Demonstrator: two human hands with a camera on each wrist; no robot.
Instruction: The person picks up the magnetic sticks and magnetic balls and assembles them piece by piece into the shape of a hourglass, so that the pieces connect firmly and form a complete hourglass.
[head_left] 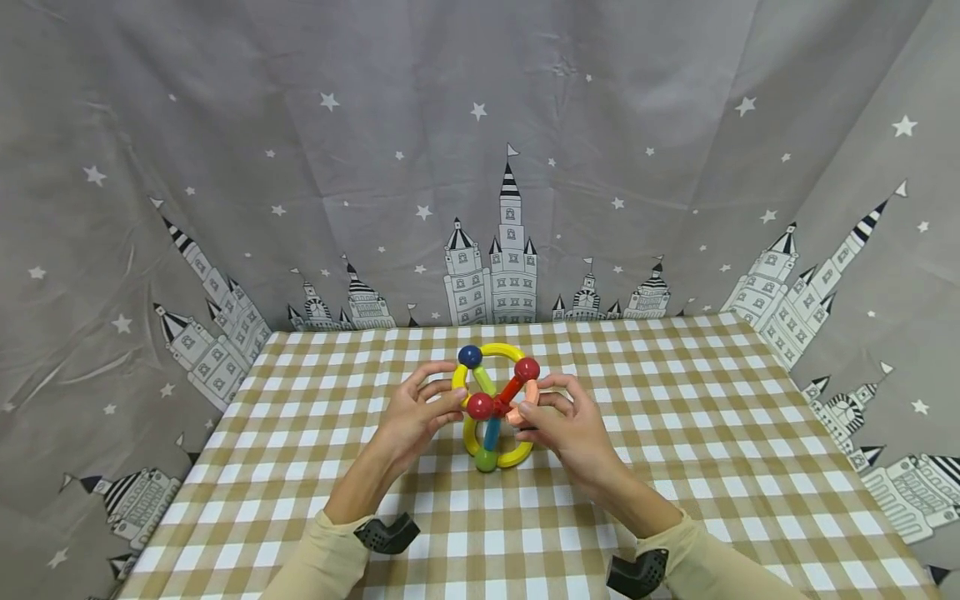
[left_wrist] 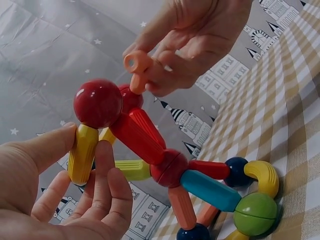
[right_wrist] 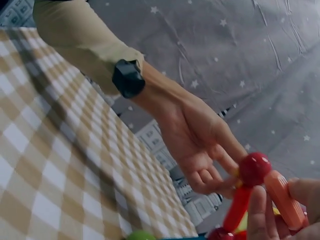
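Note:
A magnetic ball-and-rod structure stands on the table, with a red centre ball (left_wrist: 169, 169), a green ball (head_left: 486, 460), a blue ball (head_left: 470, 357) and curved yellow rods (head_left: 517, 454) at its base. My left hand (head_left: 420, 408) pinches a yellow curved rod (left_wrist: 83, 154) just below a raised red ball (left_wrist: 98, 103). On the other side, my right hand (head_left: 566, 425) pinches a peach curved rod (right_wrist: 285, 200), its end at or against another red ball (head_left: 527, 368). Whether they touch is hard to tell. Straight red rods (left_wrist: 137, 137) join the raised balls to the centre.
A brown-and-white checked cloth (head_left: 300, 467) covers the table. Behind and at both sides hangs a grey curtain (head_left: 615, 100) printed with castles and stars. A black wrist camera (head_left: 387, 533) sits on each sleeve.

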